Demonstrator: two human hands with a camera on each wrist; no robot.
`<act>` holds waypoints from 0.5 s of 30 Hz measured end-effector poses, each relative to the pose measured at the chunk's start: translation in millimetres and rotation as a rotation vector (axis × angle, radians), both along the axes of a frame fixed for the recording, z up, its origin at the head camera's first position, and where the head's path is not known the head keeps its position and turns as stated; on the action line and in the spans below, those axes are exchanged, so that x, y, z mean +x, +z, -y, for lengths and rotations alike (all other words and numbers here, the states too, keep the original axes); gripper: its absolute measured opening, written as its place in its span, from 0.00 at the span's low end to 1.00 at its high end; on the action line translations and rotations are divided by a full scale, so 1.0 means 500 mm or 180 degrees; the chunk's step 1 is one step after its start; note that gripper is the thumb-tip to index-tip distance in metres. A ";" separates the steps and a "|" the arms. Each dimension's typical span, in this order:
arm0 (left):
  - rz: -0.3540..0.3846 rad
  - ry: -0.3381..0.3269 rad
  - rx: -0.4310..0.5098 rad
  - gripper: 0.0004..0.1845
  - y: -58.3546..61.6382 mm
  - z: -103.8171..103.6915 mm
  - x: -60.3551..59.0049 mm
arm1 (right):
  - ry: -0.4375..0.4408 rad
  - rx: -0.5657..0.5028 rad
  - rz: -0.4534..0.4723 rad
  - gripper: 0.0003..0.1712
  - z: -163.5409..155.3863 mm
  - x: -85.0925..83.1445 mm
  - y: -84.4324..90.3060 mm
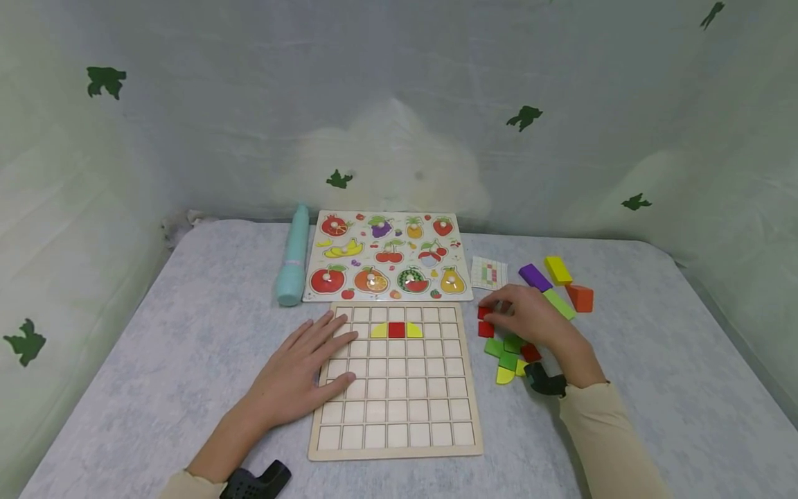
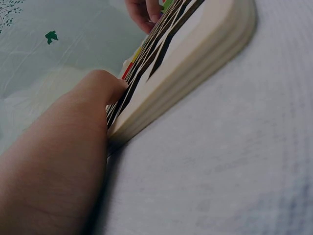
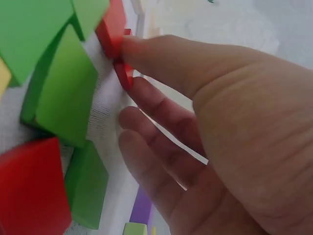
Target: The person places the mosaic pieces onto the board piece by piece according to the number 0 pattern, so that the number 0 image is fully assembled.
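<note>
A: So what's actually being handled here? The right hand [image 1: 530,315] is over at the loose pile [image 1: 511,353] beside the grid board [image 1: 395,443], and a small red tile [image 3: 124,73] is being pinched between thumb and a fingertip, going by the right wrist view. It's barely off the cloth, touching another red piece [image 3: 111,32].

B: Yeah, pinched at the edge only, so the grip looks thin. A fuller hold across two opposite sides would probably be safer before it's lifted, otherwise the neighbouring red one could get dragged along.

A: And the left hand [image 1: 299,374]?

B: Laid flat, fingers straight, on the board's left side. Nothing is gripped, the board is just pressed down. That should be kept up so the grid isn't shifted when a tile gets dropped in.

A: Three pieces are seated already: a red square [image 1: 396,330] with a yellow wedge on each side, second row.

B: Right, so the tile is best carried level and lowered straight into a cell, not slid across the ribs.
</note>
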State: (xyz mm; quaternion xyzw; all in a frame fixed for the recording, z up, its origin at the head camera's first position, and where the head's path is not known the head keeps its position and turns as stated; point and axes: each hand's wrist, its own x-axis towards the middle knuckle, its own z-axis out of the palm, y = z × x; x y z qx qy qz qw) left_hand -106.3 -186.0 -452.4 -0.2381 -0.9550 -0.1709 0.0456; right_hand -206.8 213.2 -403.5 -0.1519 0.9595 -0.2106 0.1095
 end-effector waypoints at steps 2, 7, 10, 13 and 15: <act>0.0005 0.0005 -0.0003 0.37 0.001 0.000 0.001 | 0.0011 -0.0001 0.0029 0.18 -0.001 0.001 0.001; 0.0008 0.0007 -0.0003 0.37 0.001 0.000 0.001 | 0.0056 -0.0036 -0.0011 0.19 0.001 0.004 0.005; 0.0006 0.0003 0.0008 0.37 0.000 -0.001 0.001 | 0.0157 -0.0096 -0.0101 0.18 0.004 0.007 0.007; 0.0001 0.0000 0.0010 0.37 0.000 -0.001 0.000 | 0.0264 -0.0160 -0.0177 0.18 0.011 0.011 0.011; -0.0003 0.0001 0.0002 0.37 -0.001 -0.001 0.000 | 0.0323 -0.0185 -0.0208 0.18 0.017 0.016 0.016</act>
